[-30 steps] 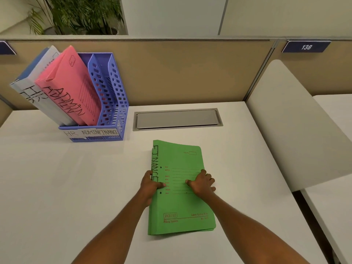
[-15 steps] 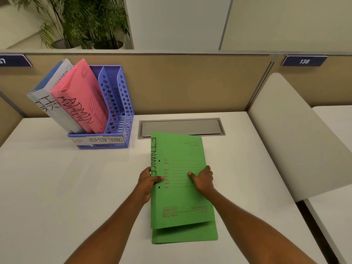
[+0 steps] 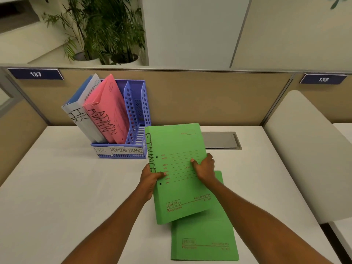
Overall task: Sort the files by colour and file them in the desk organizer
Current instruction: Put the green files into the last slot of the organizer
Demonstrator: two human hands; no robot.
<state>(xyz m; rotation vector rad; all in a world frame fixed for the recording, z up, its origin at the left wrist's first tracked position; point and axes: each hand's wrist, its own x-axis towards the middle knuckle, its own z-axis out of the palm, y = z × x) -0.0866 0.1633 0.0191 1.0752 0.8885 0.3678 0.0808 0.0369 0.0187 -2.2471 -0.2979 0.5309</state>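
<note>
A green file marked FINANCE [image 3: 177, 149] is lifted off the desk, tilted, its top left corner close to the blue desk organizer [image 3: 140, 119]. My left hand [image 3: 149, 178] grips its left edge and my right hand [image 3: 204, 169] grips its right edge. A second green file [image 3: 205, 239] lies flat on the white desk [image 3: 57, 187] beneath it. In the organizer, the left slot holds blue-and-white HR files [image 3: 82, 105] and the middle slot holds pink ADMIN files [image 3: 109, 111]. Its right slot, labelled FINANCE, holds nothing.
A grey cable hatch [image 3: 221, 141] is set into the desk behind the files. A tan partition [image 3: 209, 96] closes off the back, with number plates 137 and 138. A cream rounded panel [image 3: 308, 149] stands at the right. Potted plants [image 3: 106, 29] rise behind the partition.
Both hands have lifted the top green file off the stack and carried it up and leftward toward the organizer. The second green file stays flat on the desk.
</note>
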